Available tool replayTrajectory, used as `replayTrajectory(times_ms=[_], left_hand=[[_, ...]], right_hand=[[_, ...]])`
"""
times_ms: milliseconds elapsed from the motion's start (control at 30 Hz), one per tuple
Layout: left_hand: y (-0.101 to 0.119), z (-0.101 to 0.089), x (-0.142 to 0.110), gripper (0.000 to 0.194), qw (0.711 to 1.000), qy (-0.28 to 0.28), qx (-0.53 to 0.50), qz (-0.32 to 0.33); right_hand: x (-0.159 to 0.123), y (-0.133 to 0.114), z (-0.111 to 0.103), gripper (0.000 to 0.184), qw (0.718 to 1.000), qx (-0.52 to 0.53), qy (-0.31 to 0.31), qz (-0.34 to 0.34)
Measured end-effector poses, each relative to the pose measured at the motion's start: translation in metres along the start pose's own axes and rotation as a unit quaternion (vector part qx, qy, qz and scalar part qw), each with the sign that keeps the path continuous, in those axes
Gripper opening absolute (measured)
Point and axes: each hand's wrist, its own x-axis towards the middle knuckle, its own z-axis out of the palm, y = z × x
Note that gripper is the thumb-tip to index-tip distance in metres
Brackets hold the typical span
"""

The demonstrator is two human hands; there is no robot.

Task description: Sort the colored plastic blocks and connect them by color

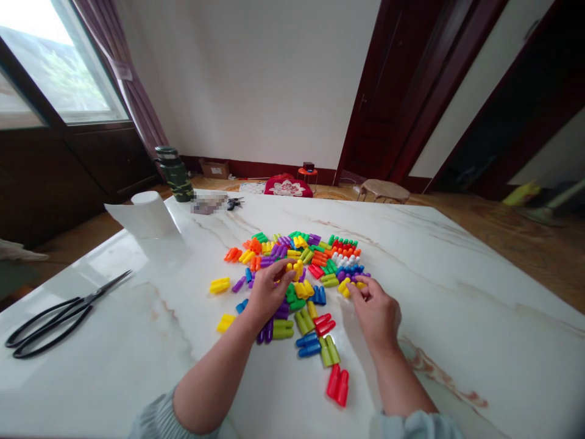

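Several colourful plastic peg blocks (301, 262) lie scattered in a heap on the white marble table (457, 317). My left hand (267, 292) rests over the left of the heap, its fingertips pinching a yellow block (296, 268). My right hand (375, 310) lies at the right of the heap, fingers curled on another yellow block (346, 287). A red double block (338, 384) lies nearest to me, between my forearms. Green (329, 350) and blue blocks (308, 344) lie just beyond it.
Black scissors (55, 314) lie at the table's left. A white paper roll (146, 213) stands at the far left corner, with a camouflage flask (173, 174) and keys (234, 202) behind. A small stool (384, 190) and red cushion (287, 186) sit on the floor beyond.
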Motion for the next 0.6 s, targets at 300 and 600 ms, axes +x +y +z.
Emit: replayTrajectory(times_ms=[300,600], left_hand=[[0.0024,0.0002,0.0007,0.026,1.000,0.007,0.008,0.010],[-0.0006,0.0006,0.0009,0.026,1.000,0.007,0.009,0.006]], right_hand=[[0.0017,0.0000,-0.0029,0.030,0.996,-0.067,-0.054,0.022],[0.0027,0.0015,0.0006,0.031,0.997,-0.039,-0.067,-0.019]])
